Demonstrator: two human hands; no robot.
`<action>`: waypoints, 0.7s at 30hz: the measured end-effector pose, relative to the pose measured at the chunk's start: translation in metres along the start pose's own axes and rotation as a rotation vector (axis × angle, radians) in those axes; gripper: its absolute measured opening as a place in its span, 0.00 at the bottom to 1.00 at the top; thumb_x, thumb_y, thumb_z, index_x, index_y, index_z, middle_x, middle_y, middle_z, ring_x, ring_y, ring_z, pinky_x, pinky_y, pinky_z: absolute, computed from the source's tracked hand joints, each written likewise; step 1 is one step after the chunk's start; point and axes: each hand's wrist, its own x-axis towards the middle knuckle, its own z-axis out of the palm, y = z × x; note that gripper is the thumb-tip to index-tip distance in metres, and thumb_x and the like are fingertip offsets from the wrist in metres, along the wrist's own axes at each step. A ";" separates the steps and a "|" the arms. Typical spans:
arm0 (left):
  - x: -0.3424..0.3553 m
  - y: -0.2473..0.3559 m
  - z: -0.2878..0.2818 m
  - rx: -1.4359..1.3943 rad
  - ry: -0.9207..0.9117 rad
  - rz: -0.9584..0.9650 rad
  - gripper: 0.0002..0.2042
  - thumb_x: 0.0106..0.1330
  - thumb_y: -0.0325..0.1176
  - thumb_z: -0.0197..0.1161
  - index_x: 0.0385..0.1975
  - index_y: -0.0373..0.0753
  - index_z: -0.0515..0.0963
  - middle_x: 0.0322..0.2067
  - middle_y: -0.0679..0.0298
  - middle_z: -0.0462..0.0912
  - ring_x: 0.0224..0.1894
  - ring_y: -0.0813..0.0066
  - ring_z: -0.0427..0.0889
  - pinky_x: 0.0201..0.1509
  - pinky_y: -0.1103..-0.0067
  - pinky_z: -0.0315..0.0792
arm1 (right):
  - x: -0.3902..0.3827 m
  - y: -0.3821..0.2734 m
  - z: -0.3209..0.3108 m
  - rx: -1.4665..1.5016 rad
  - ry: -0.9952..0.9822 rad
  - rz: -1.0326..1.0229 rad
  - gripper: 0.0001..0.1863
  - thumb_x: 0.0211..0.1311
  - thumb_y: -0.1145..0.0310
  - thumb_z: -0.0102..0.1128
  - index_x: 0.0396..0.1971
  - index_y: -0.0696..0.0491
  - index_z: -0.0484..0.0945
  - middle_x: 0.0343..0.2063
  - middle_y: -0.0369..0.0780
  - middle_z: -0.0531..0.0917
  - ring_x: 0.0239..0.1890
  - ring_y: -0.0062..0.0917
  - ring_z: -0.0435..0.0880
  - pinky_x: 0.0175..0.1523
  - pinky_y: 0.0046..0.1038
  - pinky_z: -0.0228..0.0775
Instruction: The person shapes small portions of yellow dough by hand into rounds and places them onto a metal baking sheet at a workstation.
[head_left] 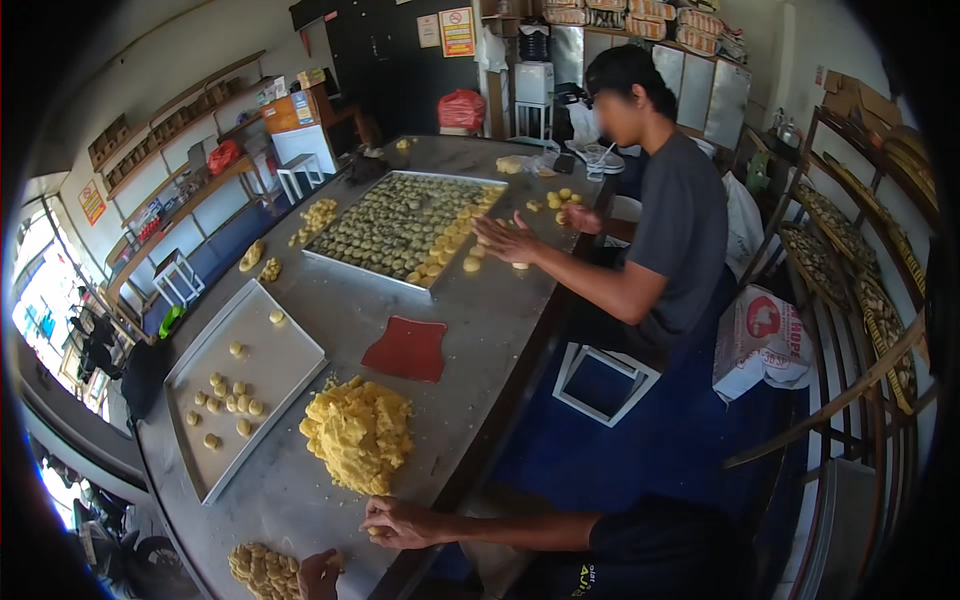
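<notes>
The right hand [398, 523] lay flat on the table [480, 330], fingers curled around a small dough piece [377, 531]. At its 8 o'clock the left hand [318, 575] showed only in part, so whether it gripped anything I cannot tell; it touched a cluster of dough balls [262, 570]. The dough heap [358, 432] sat at the right hand's 11 o'clock, a tray [290, 350] at 10, a red scraper [407, 348] at 12.

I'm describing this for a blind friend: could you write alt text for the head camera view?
The person's right hand presses a bit of yellow dough on a metal table, the left hand beside small dough pieces. A dough heap and trays lie ahead; a co-worker shapes pieces opposite.
</notes>
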 end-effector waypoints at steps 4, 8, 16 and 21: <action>0.014 0.007 -0.017 0.196 -0.144 0.046 0.07 0.67 0.32 0.58 0.35 0.37 0.82 0.36 0.58 0.85 0.39 0.58 0.82 0.44 0.65 0.75 | 0.000 0.005 0.001 -0.044 -0.015 -0.042 0.16 0.62 0.66 0.64 0.46 0.60 0.81 0.43 0.43 0.73 0.42 0.31 0.78 0.47 0.31 0.72; 0.023 0.004 -0.024 0.247 -0.170 0.095 0.06 0.64 0.31 0.60 0.34 0.38 0.82 0.36 0.59 0.85 0.38 0.58 0.82 0.44 0.66 0.74 | 0.001 0.008 0.004 -0.018 -0.029 0.008 0.16 0.63 0.66 0.63 0.47 0.59 0.80 0.44 0.43 0.72 0.43 0.31 0.77 0.48 0.31 0.72; 0.035 0.014 -0.014 -0.017 -0.163 -0.230 0.06 0.56 0.31 0.67 0.31 0.40 0.80 0.31 0.64 0.83 0.36 0.68 0.81 0.44 0.66 0.74 | 0.001 0.001 -0.002 -0.016 -0.075 0.028 0.19 0.61 0.67 0.63 0.51 0.58 0.78 0.44 0.43 0.71 0.43 0.31 0.76 0.48 0.31 0.70; 0.056 -0.006 -0.013 0.196 -0.003 -0.326 0.13 0.64 0.35 0.65 0.45 0.39 0.77 0.42 0.58 0.80 0.43 0.66 0.80 0.47 0.67 0.74 | 0.001 -0.002 0.005 -0.068 0.043 -0.033 0.17 0.61 0.66 0.62 0.49 0.58 0.80 0.43 0.46 0.72 0.45 0.36 0.76 0.51 0.34 0.68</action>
